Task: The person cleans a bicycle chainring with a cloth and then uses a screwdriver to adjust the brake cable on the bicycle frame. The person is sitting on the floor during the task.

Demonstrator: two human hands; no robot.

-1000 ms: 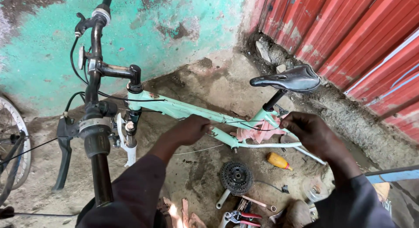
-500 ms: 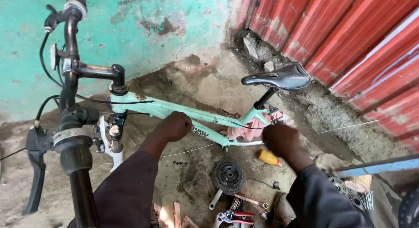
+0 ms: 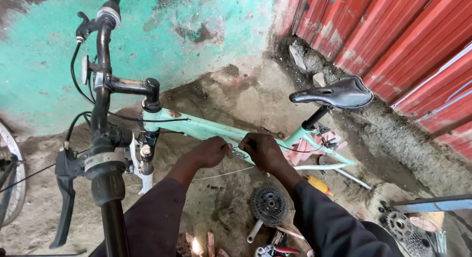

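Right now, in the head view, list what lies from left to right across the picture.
Wheel rim → brake lever → black handlebar → left hand → right hand → black saddle → red corrugated sheet.

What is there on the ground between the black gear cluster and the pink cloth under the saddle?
In the head view, a yellow-handled tool lies on the dirt between the gear cluster and the pink cloth.
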